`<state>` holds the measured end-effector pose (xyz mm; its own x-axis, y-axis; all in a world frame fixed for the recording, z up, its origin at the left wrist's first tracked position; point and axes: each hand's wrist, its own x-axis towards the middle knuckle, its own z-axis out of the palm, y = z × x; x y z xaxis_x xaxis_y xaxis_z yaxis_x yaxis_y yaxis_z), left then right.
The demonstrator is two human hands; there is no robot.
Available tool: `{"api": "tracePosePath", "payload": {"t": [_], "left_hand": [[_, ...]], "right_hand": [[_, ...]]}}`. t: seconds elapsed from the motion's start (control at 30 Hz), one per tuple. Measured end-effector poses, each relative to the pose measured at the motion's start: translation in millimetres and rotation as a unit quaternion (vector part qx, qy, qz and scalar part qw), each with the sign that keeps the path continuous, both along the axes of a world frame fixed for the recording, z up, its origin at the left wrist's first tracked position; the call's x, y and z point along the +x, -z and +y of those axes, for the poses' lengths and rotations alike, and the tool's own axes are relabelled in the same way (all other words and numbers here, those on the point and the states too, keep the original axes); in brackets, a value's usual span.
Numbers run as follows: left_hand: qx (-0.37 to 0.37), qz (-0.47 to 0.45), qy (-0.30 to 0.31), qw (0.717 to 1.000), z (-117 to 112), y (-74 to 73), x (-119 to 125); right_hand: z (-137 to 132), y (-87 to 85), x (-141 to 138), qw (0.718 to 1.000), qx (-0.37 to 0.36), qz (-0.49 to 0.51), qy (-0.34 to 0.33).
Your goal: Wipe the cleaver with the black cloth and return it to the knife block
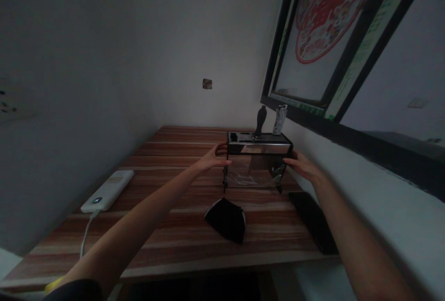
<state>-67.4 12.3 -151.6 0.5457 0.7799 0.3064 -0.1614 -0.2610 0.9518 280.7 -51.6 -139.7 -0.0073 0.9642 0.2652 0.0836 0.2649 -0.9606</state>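
Note:
A knife rack with a black slotted top and clear sides stands toward the back right of a wooden table. A dark knife handle sticks up from its top, and a pale upright object stands just behind. My left hand reaches across and presses its fingers against the rack's left end. My right hand grips the rack's right end. Both hands are closed against the rack's sides.
A white power bank with a lit indicator and a cable lies at the table's left. A folded black cloth lies in front of the rack. A flat black slab lies along the right edge. A dark-framed window fills the right wall.

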Motion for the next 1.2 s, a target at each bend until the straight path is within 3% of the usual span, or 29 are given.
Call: {"api": "tracePosePath", "payload": {"t": [0.57,0.87,1.2], "left_hand": [[0.030,0.021,-0.030,0.999,1,2.2,26],[0.033,0.016,-0.012,0.999,-6,-2.4,30],[-0.021,0.025,-0.013,0.999,-7,2.1,28]], "right_hand": [[4,13.8,24,0.999,-0.018,0.034,0.000],[1,19.2,32,0.999,-0.038,0.023,-0.005],[2,29.8,36,0.999,-0.046,0.011,-0.012]]}}
